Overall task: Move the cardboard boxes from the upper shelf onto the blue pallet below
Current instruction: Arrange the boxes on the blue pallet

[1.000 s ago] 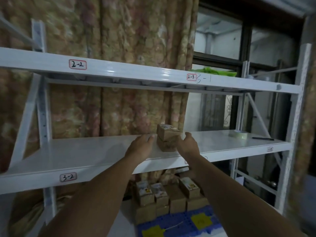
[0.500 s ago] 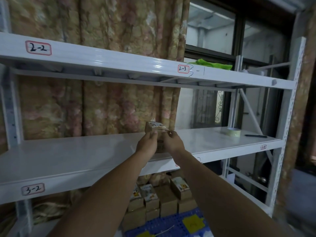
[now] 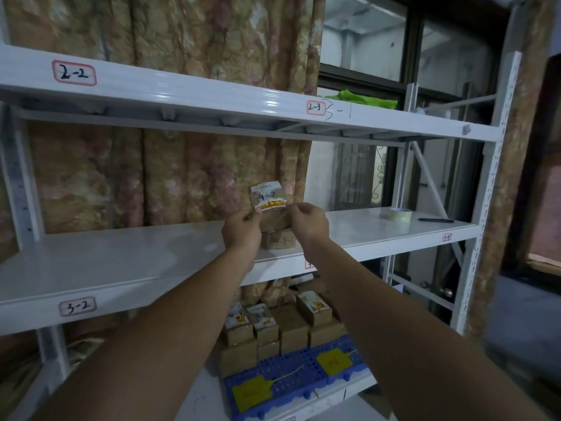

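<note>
Two small cardboard boxes are stacked on the white middle shelf (image 3: 151, 256). The upper box (image 3: 268, 199), with a white and yellow label on top, is tilted toward me. My left hand (image 3: 241, 229) grips its left side and my right hand (image 3: 308, 221) grips its right side. The lower box (image 3: 279, 240), with handwriting on its front, rests on the shelf between my wrists. Below, the blue pallet (image 3: 291, 375) carries several stacked cardboard boxes (image 3: 282, 326) along its back edge.
A tape roll (image 3: 400, 214) and a black pen (image 3: 435, 220) lie on the shelf's right end. A green item (image 3: 361, 100) sits on the shelf above. A flowered curtain hangs behind the rack. White uprights stand at the right.
My hands went from open beside the stacked boxes to gripping the upper box on both sides. The upper box has tipped toward me, showing its label.
</note>
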The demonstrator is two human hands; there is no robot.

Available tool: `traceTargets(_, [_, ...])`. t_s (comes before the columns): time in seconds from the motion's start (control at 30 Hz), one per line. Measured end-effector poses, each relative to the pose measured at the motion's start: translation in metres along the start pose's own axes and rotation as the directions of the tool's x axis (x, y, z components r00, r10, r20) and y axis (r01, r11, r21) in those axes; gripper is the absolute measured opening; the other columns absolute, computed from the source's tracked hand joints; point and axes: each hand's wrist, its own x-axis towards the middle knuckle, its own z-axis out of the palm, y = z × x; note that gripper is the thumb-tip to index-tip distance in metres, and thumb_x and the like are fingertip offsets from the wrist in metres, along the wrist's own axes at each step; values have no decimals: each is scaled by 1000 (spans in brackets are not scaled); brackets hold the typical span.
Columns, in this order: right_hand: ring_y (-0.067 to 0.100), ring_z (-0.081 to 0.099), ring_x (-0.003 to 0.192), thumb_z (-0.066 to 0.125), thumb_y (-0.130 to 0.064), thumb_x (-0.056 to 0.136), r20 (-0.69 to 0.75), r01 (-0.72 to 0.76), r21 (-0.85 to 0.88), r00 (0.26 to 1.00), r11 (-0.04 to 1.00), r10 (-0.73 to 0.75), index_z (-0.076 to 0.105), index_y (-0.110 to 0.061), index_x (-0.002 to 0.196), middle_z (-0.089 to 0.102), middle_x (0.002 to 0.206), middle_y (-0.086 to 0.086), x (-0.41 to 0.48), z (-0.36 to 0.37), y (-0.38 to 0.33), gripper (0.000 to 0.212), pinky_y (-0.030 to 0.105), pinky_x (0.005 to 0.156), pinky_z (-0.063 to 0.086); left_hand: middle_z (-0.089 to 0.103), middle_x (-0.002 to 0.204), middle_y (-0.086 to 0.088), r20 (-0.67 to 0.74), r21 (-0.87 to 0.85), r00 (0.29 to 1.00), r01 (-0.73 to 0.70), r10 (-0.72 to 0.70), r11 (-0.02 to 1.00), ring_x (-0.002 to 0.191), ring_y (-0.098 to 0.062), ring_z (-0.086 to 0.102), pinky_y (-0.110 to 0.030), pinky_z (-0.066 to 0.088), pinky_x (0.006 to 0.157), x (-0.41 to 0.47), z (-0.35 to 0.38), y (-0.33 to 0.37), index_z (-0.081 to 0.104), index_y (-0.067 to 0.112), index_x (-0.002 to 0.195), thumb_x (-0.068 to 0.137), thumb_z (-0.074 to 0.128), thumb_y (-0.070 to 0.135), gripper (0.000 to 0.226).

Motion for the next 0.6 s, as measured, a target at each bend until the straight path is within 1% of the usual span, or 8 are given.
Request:
traceTargets(0.1, [23, 66, 93, 64, -44, 93, -69, 1, -39, 998, 999, -4, 75, -16, 110, 73, 99, 3, -9, -15, -5, 34, 33, 82, 54, 71, 97, -3, -39, -12, 999, -3, 3, 1000, 90, -22, 64, -28, 47, 73, -11, 1, 6, 73, 18, 94, 90, 67, 35, 19])
traceTargets(0.2, [21, 66, 87, 69, -42, 90, -147, -10, -62, 989, 998, 0, 75, -14, 103, 74, 94, 3, -22, -41, -6, 32, 30, 77, 51, 73, 97, -1, -30, -26, 999, -18, 17, 999, 93, -21, 65, -33, 53, 87, -28, 10, 12, 74, 18, 91, 86, 72, 32, 15])
traceTargets(0.23, [20, 66, 85, 70, -41, 90, -170, -15, -69, 985, 997, 3, 76, -14, 102, 73, 92, 3, -26, -51, -5, 30, 29, 75, 50, 73, 97, 0, -15, -35, 1000, -22, 21, 999, 92, -21, 65, -32, 53, 88, -35, 15, 14, 74, 17, 90, 85, 73, 30, 13])
traceTargets(0.3, [21, 67, 84, 71, -39, 89, -216, -33, -95, 976, 995, 12, 76, -15, 101, 73, 89, 3, -34, -75, -2, 27, 32, 76, 54, 73, 96, -1, 45, -58, 999, -9, 11, 998, 90, -20, 66, -32, 55, 87, -51, 29, 20, 75, 16, 89, 83, 76, 25, 11])
traceTargets(0.37, [21, 69, 86, 71, -39, 89, -269, -51, -113, 963, 992, 18, 77, -17, 101, 74, 89, 2, -42, -103, 3, 26, 36, 81, 58, 73, 90, -1, 135, -112, 991, 29, -13, 993, 87, -23, 67, -38, 57, 87, -69, 47, 23, 73, 18, 83, 81, 78, 22, 6])
traceTargets(0.43, [20, 68, 87, 71, -40, 89, -302, -61, -143, 953, 988, 15, 78, -18, 103, 75, 91, 1, -50, -134, 7, 26, 35, 83, 58, 70, 86, 3, 214, -139, 976, 56, -25, 989, 88, -23, 67, -44, 58, 87, -91, 67, 26, 70, 19, 80, 82, 77, 20, 7])
traceTargets(0.53, [19, 69, 87, 71, -41, 88, -355, -76, -183, 935, 980, 7, 79, -20, 101, 75, 91, 0, -61, -182, 15, 26, 32, 80, 56, 70, 87, 3, 263, -90, 965, 32, -7, 995, 86, -20, 66, -41, 58, 84, -125, 98, 27, 72, 16, 85, 83, 76, 24, 9])
traceTargets(0.6, [17, 68, 84, 72, -42, 87, -386, -84, -200, 922, 976, 1, 79, -20, 98, 75, 86, -2, -65, -213, 20, 26, 26, 72, 52, 70, 87, 3, 297, -68, 955, 11, 10, 998, 84, -18, 66, -37, 57, 81, -146, 119, 27, 72, 17, 86, 83, 76, 25, 10])
